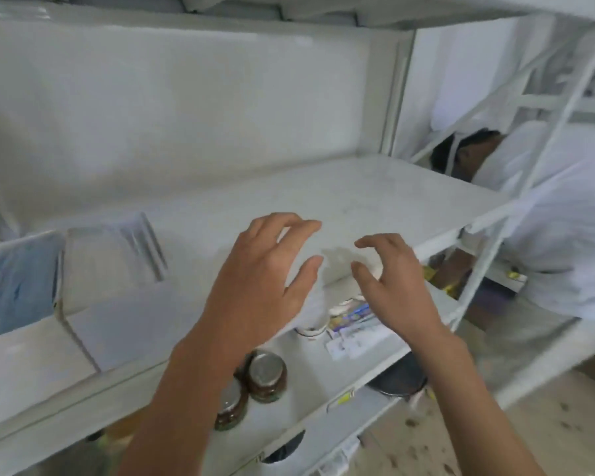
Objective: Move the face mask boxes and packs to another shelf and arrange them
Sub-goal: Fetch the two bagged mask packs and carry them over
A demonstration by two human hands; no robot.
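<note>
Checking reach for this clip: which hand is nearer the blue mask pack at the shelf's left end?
Left. The left hand hovers over the shelf to the right of the blue mask pack; the right hand is farther right still.

- Two bare arms are showing from the bottom of the head view, no sleeves covering either forearm as far as the picture goes.
- The left hand (255, 280) is wearing nothing: no glove, no ring, no watch or band showing at the wrist.
- Same deal with the right hand (392, 280), it's going totally bare, nothing on the fingers (371, 242) or wrist.
- Nails are looking short and plain, though the picture is blurring a bit so fine detail isn't really coming through.
- No clothing of the wearer is making it into view.
</note>
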